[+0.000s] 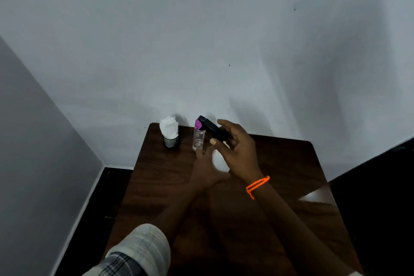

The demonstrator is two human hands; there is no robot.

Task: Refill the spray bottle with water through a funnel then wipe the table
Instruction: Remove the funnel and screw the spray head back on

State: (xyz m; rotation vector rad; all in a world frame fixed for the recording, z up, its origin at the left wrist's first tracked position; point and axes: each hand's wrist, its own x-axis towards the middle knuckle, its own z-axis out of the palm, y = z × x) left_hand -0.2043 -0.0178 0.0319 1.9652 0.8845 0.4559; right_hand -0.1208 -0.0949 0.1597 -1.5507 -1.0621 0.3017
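Rolled sleeve (139, 251) leads up to the left hand (207, 169), whose fingers (201, 152) wrap a white rounded object (218, 161), probably the spray bottle, on the surface (280, 175). Right hand (237, 152) fingers (214, 141) pinch a dark sprayer head (214, 129) just above it. Beyond stands a clear water bottle (199, 136), with a tissue holder (170, 133) further left. A careless reach could topple either one.

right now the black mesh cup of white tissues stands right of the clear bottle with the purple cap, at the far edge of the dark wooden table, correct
Not quite. In the head view the black mesh cup of white tissues stands left of the clear bottle with the purple cap, not right. The rest holds: both are at the far edge of the dark wooden table.
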